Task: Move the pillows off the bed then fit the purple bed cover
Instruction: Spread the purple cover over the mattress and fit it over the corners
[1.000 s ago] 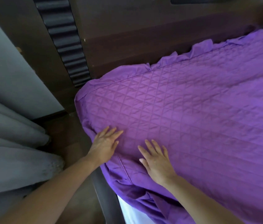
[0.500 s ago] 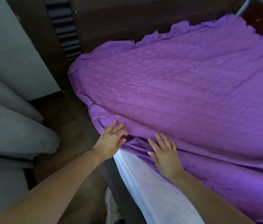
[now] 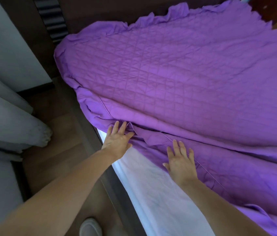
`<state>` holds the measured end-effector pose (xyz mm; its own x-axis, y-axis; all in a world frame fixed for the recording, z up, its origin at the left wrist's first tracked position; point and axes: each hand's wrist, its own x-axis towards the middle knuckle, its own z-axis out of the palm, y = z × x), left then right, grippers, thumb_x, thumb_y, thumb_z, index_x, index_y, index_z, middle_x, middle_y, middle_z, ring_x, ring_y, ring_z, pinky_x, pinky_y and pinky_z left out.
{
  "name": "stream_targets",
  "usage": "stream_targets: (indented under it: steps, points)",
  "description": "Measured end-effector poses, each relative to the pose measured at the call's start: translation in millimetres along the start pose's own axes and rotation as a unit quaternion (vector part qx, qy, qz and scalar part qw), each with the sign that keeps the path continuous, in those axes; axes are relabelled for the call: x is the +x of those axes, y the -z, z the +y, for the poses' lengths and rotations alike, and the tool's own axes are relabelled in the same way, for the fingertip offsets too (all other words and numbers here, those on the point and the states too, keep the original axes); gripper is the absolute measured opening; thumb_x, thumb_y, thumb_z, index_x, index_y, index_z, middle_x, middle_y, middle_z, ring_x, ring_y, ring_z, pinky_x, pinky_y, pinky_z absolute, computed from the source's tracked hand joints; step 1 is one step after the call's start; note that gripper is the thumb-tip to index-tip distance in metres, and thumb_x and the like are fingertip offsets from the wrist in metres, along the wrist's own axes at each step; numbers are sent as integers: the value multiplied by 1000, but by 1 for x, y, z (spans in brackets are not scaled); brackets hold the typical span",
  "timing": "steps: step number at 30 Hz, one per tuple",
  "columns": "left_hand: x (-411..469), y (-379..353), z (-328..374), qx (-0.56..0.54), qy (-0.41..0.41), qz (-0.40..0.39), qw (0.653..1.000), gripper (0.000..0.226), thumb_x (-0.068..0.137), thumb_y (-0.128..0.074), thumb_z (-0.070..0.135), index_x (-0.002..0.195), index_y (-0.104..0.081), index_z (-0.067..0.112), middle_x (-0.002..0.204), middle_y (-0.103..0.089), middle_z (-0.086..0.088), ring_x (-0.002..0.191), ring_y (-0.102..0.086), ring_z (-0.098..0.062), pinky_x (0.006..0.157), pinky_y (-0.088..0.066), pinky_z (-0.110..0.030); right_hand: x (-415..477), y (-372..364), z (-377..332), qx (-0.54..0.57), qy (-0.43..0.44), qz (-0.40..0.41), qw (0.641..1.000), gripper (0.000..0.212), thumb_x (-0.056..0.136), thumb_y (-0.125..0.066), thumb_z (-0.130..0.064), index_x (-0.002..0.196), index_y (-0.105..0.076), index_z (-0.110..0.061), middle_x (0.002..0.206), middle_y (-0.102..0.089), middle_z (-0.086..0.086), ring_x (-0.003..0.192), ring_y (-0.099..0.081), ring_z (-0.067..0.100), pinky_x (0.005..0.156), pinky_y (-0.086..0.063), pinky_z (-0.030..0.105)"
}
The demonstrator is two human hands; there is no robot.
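Observation:
The purple quilted bed cover [image 3: 176, 68] lies spread over the bed, its frilled edge bunched along the near side and against the headboard. A strip of white mattress sheet [image 3: 153, 188] shows bare below the cover's edge. My left hand [image 3: 117, 138] lies flat with straight fingers on the folded purple edge at the mattress side. Further right, my right hand [image 3: 180, 159] presses flat on the purple frill, fingers spread. No pillows are in view.
A dark wooden headboard [image 3: 103, 12] runs along the top. The dark bed frame rail [image 3: 117, 193] borders the wooden floor [image 3: 57, 133] on the left. Grey curtains [image 3: 6, 120] hang at far left. A light slipper [image 3: 90, 227] shows at the bottom.
Both hands slid down the bed's side from the covered corner to the loose purple edge. The view pulled back, and the bare white sheet came into sight.

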<state>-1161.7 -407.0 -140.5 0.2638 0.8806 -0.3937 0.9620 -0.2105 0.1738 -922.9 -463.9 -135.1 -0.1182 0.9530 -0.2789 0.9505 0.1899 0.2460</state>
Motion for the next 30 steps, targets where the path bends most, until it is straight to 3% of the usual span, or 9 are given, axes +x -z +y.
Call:
stream_targets:
  steps: [4,5,7,9,13,18,21,26,30]
  points:
    - [6,-15,17,24,38,26,999,51,92,-49,41,141,-33,33,158,0,-10,145,1,-35,116,-5,-52,-2,-19,12,-8,12,-29,999,65,83,-61,-48,132,-49,-8,157,-12,17,144,-13,34,109,-15,61]
    - [7,-18,21,39,46,35,998,51,92,-49,41,140,-33,33,158,0,-11,145,1,-36,116,-5,-53,-3,-24,14,-9,16,-30,999,61,81,-64,-47,126,-54,-8,156,-14,17,143,-16,35,109,-16,61]
    - [9,-22,28,66,55,57,995,48,93,-48,39,138,-34,30,158,1,-12,144,1,-37,115,-5,-55,-1,-30,17,-13,11,-26,1000,51,59,-84,-39,96,-69,-7,143,-42,21,130,-42,38,97,-34,64]
    - [10,-25,34,81,57,90,991,42,94,-48,33,135,-37,27,158,1,-14,144,2,-38,115,-4,-56,1,-36,21,-17,18,1,1000,41,41,-91,-20,74,-69,-9,125,-58,22,115,-56,38,86,-44,60]
    - [6,-33,45,112,24,145,983,29,90,-55,22,119,-49,23,158,-5,-14,144,-5,-40,114,-7,-56,-4,-36,27,21,47,63,997,29,45,-78,-1,69,-66,-11,118,-60,22,113,-55,40,88,-47,54]
    - [-17,-43,53,175,-48,130,975,31,69,-77,21,97,-64,26,147,-40,-8,139,-32,-33,109,-26,-54,-48,-36,28,93,152,140,974,19,61,-52,-14,76,-61,-21,119,-60,9,113,-49,29,97,-37,51]
    - [-39,-41,51,132,-101,161,973,30,57,-83,20,82,-68,27,121,-61,-4,125,-48,-28,103,-38,-49,-75,-41,21,152,218,142,954,26,57,-68,-17,78,-56,-26,102,-63,-3,97,-57,20,100,-29,44]
    - [-108,-73,21,75,-188,161,966,28,65,-70,24,89,-59,32,106,-61,7,106,-52,-11,107,-24,-39,-132,-47,-7,196,301,106,927,31,48,-70,-24,70,-48,-29,64,-50,-15,66,-52,7,99,-30,42]
    - [-148,-106,12,73,-153,97,981,24,70,-51,28,94,-51,35,100,-63,10,96,-65,-9,104,-25,-35,-159,-58,-31,169,322,85,928,27,46,-72,-39,62,-53,-28,56,-49,-14,59,-51,5,96,-32,44]
